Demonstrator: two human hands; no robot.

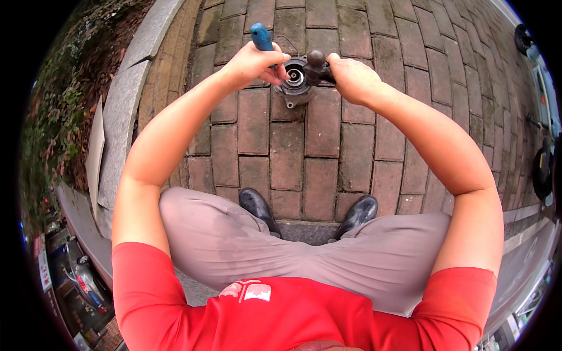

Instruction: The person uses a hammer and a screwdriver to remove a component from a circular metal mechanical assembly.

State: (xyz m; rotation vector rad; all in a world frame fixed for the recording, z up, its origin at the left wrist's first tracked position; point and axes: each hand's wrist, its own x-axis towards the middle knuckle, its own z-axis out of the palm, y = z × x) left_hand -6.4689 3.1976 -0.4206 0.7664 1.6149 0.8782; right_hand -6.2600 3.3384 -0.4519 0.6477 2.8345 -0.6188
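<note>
A round metal housing, like a motor end with a ring-shaped bearing in its centre, stands on the brick paving beyond my feet. Over its left side, my left hand is closed around a tool with a blue handle; the tool's far end is hidden, so its kind is unclear. The fingertips hover at the housing's rim. From the right, my right hand grips a hammer with a dark, rounded head. That head overlaps the housing's right edge in view; whether they touch I cannot tell.
Both black boots rest on the ground between me and the housing. A stone kerb and a planted bed run along the left. A wheeled vehicle stands at the far right edge.
</note>
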